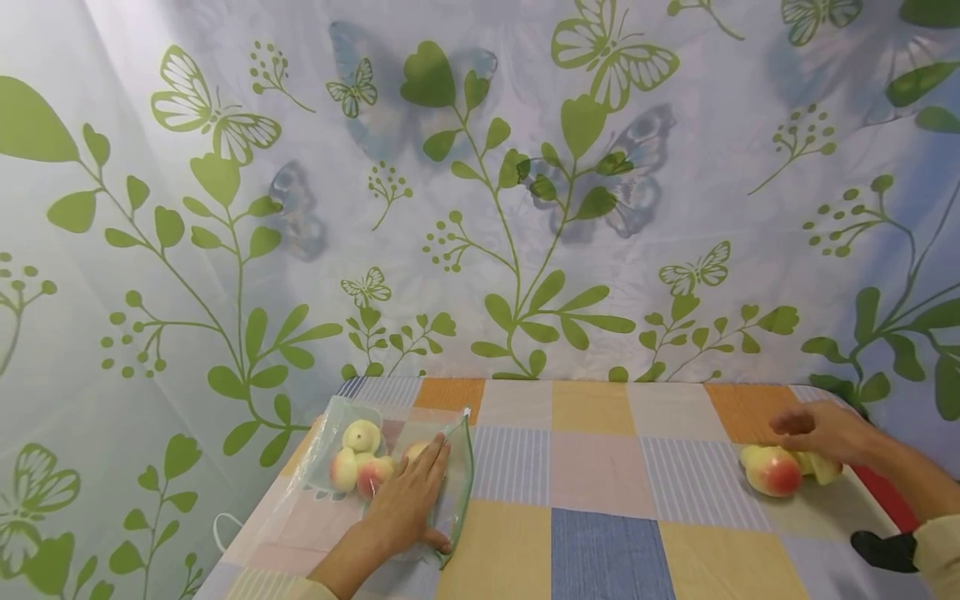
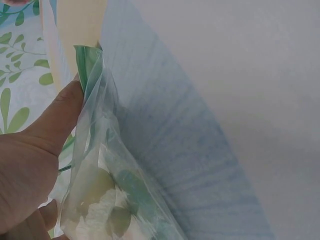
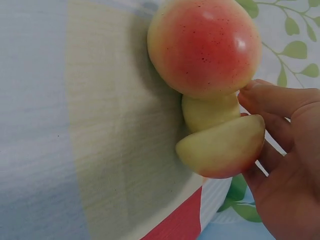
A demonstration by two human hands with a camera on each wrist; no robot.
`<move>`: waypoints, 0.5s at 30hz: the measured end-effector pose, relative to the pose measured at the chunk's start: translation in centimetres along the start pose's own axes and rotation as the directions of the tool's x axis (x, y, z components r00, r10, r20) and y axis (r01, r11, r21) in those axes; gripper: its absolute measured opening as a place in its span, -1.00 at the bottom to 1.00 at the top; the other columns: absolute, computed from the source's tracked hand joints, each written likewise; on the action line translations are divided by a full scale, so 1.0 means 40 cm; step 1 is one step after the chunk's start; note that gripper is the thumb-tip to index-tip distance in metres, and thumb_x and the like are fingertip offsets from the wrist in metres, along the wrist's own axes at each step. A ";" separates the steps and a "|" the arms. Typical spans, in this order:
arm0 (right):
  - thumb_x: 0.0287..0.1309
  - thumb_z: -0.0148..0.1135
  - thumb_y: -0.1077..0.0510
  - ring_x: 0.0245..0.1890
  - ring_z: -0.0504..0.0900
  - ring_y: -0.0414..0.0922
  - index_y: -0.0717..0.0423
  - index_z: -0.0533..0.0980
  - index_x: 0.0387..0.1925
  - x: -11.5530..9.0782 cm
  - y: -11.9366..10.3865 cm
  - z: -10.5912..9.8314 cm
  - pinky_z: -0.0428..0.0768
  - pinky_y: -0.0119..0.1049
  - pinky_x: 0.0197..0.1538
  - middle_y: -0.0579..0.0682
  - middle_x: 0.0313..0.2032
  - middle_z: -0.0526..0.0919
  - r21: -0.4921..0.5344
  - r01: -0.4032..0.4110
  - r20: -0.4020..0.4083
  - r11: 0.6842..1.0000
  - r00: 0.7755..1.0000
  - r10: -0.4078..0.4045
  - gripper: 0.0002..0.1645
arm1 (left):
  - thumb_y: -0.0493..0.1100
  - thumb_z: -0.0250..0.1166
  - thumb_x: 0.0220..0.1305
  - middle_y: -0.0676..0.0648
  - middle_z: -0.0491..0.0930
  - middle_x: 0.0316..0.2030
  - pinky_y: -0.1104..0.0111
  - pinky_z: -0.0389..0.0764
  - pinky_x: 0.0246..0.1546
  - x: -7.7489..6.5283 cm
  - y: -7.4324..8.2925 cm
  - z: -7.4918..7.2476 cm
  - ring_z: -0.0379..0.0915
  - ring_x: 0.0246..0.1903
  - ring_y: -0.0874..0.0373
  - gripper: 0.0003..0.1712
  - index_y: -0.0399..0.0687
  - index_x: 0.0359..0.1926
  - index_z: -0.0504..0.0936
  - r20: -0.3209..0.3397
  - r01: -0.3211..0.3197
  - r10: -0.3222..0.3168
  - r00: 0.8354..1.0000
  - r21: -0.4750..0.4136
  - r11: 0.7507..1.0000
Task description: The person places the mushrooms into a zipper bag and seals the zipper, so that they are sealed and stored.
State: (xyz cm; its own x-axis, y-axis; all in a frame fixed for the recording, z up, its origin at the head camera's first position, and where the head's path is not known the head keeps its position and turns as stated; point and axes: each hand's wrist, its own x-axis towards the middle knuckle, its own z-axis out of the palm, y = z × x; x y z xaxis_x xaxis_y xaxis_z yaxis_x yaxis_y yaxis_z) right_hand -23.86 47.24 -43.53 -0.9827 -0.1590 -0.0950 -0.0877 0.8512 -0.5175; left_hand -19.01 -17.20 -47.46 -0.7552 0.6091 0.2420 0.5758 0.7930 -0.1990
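Observation:
A clear zip bag (image 1: 300, 508) with a green zip edge (image 1: 467, 483) lies on the table at the left. Several yellow-and-red fruits (image 1: 362, 437), like apples or peaches, show through its plastic. My left hand (image 1: 408, 500) rests on the bag with straight fingers over one fruit; in the left wrist view the thumb (image 2: 62, 112) lies along the green edge. At the right, a round fruit (image 3: 205, 47) with a red blush sits beside a half piece (image 3: 222, 147) and a smaller yellow piece (image 3: 210, 112). My right hand (image 1: 832, 429) is over these, fingertips right at the pieces, fingers loosely bent.
A patchwork cloth (image 1: 600, 475) covers the table. Behind it hangs a curtain (image 1: 480, 208) printed with leaves and butterflies. A black object (image 1: 885, 552) lies by the right sleeve, and a white cord (image 1: 223, 530) loops off the left edge.

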 end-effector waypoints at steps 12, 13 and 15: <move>0.21 0.37 0.22 -0.04 0.57 0.27 0.54 0.54 0.06 -0.002 0.007 0.007 0.63 0.15 -0.07 0.43 -0.01 0.62 -0.033 0.031 0.072 0.999 0.997 -0.028 -0.50 | 0.45 0.61 -0.40 -0.37 0.09 0.54 -0.11 0.38 0.31 0.000 -0.001 -0.001 0.15 0.48 -0.19 0.65 -0.45 0.54 0.09 0.015 0.004 -0.004 1.000 -0.012 1.000; 0.22 0.37 0.22 -0.05 0.57 0.25 0.56 0.53 0.06 -0.002 0.006 0.007 0.65 0.12 -0.09 0.43 -0.01 0.61 -0.025 0.022 0.084 0.999 0.996 -0.020 -0.49 | 0.45 0.61 -0.41 -0.37 0.09 0.54 -0.11 0.38 0.31 0.001 -0.001 -0.001 0.16 0.48 -0.19 0.65 -0.45 0.54 0.09 0.013 0.004 -0.004 1.000 -0.010 1.000; 0.23 0.37 0.20 -0.10 0.57 0.19 0.57 0.52 0.06 -0.003 0.005 0.009 0.66 0.05 -0.16 0.41 -0.03 0.61 -0.013 0.008 0.102 1.000 0.995 -0.007 -0.48 | 0.45 0.62 -0.42 -0.37 0.10 0.54 -0.11 0.39 0.30 0.001 0.000 0.000 0.17 0.47 -0.18 0.65 -0.45 0.54 0.10 0.007 0.003 -0.003 1.000 -0.008 1.000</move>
State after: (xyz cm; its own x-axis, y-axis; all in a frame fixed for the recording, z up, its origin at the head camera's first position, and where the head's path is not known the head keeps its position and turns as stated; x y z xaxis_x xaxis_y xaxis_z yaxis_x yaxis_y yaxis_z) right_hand -23.72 47.23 -43.92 -0.9604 -0.2147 -0.1774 -0.0978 0.8565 -0.5069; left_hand -19.04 -17.19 -47.43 -0.7593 0.6066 0.2355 0.5761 0.7949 -0.1904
